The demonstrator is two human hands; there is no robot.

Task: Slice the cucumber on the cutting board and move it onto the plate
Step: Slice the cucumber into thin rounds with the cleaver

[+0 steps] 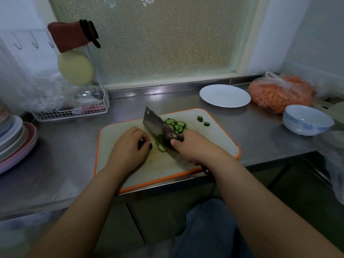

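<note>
Nearest, both forearms reach over the counter edge [55, 200] to the orange-rimmed board [130, 175]. The right hand [193, 146] has its fingers wrapped round the cleaver [158, 125] where the handle meets the blade; the handle's dark end juts out on the near side of the hand. The blade runs from that hand up and to the left, its edge down at the cucumber. The left hand [128, 146] sits just left of the blade, fingers curled down on the dark uncut cucumber stub [144, 145], most of it hidden under the fingers. Fresh slices [161, 147] lie between the two hands, touching the blade. Farther on the board, right of the blade, is a loose heap of slices [176, 124], and right of that two small end pieces [202, 121].

Beyond the board to the right stands the white plate [225, 95], well apart from the slices. Right of it a bag of orange food [281, 94], and nearer, a white and blue bowl [307, 121]. At the far left a wire rack [74, 110]; at the left edge, stacked plates [14, 140].
</note>
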